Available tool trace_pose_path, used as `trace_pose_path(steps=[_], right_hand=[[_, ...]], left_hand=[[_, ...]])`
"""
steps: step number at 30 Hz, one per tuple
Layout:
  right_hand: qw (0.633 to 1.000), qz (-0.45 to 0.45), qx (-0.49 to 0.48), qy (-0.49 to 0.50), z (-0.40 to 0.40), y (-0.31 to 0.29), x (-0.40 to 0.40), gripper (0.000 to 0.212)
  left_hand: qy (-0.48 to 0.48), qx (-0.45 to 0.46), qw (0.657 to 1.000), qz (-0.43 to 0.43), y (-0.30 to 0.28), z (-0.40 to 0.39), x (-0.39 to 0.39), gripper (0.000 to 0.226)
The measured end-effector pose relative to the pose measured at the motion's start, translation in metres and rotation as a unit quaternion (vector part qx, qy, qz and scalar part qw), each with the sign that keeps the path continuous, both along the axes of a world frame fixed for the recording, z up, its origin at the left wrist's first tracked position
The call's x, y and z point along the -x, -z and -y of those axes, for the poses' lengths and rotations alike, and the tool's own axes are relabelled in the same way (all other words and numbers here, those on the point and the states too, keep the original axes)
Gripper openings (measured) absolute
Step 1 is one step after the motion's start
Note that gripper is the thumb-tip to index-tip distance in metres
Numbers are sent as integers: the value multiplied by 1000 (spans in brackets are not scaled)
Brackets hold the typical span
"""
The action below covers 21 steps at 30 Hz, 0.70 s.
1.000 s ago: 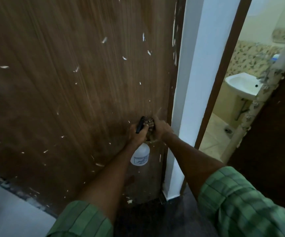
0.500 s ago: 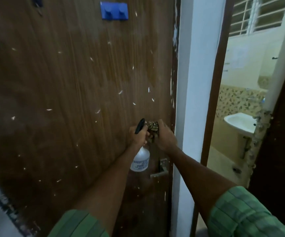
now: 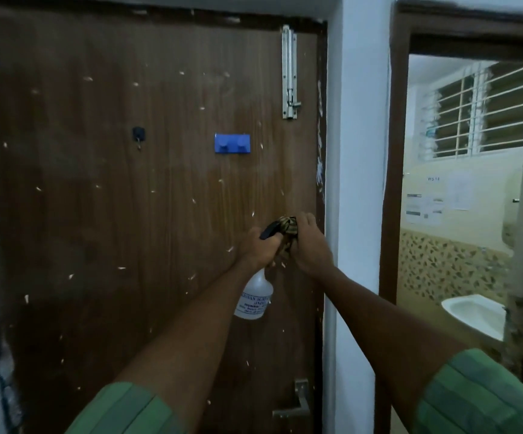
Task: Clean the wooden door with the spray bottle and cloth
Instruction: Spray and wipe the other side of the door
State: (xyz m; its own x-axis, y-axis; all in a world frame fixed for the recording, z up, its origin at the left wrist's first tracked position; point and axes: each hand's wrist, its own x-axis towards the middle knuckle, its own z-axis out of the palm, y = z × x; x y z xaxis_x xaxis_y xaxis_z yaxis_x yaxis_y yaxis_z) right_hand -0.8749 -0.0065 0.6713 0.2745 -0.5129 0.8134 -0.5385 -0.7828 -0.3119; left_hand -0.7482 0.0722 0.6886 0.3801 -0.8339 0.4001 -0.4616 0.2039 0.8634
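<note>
The brown wooden door (image 3: 128, 214), flecked with white paint spots, fills the left and middle of the head view. My left hand (image 3: 258, 249) grips the black trigger head of a clear spray bottle (image 3: 255, 297), which hangs below my fist in front of the door. My right hand (image 3: 310, 245) holds a bunched striped cloth (image 3: 287, 227) right beside the bottle's nozzle, near the door's right edge. Both hands are close together, almost touching.
A blue double hook (image 3: 232, 143), a small black hook (image 3: 138, 134) and a steel slide bolt (image 3: 289, 72) are fixed to the door. The lever handle (image 3: 298, 405) sits low. A white wall pillar (image 3: 357, 183) separates an open bathroom doorway with a sink (image 3: 473, 314).
My view has tilted upward, bringing the door's top, bolt and hooks into sight. Both hands have risen along the door with bottle and cloth, still held together.
</note>
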Motion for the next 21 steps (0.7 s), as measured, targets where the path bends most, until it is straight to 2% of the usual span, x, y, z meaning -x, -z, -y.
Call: trace_pose_path(steps=[2, 5, 8, 11, 13, 16, 21], right_hand=[[999, 6, 23, 27, 0, -22, -2, 43], [996, 19, 67, 63, 1, -59, -8, 49], [994, 90, 59, 32, -2, -96, -12, 41], [985, 147, 82, 31, -3, -123, -15, 27], [980, 175, 84, 38, 0, -145, -13, 30], [970, 227, 70, 52, 10, -170, -8, 37], [949, 290, 90, 83, 27, -202, -1, 37]], left_hand=[[-15, 22, 999, 37, -24, -3, 3, 40], [-30, 43, 997, 63, -63, -7, 7, 30], [-29, 62, 994, 82, -94, -3, 7, 26], [-13, 90, 992, 84, -118, 1, 4, 33], [-10, 111, 990, 85, -139, 3, 4, 38], [-20, 131, 986, 101, -166, 5, 4, 32], [-25, 148, 979, 140, -201, 19, 0, 31]])
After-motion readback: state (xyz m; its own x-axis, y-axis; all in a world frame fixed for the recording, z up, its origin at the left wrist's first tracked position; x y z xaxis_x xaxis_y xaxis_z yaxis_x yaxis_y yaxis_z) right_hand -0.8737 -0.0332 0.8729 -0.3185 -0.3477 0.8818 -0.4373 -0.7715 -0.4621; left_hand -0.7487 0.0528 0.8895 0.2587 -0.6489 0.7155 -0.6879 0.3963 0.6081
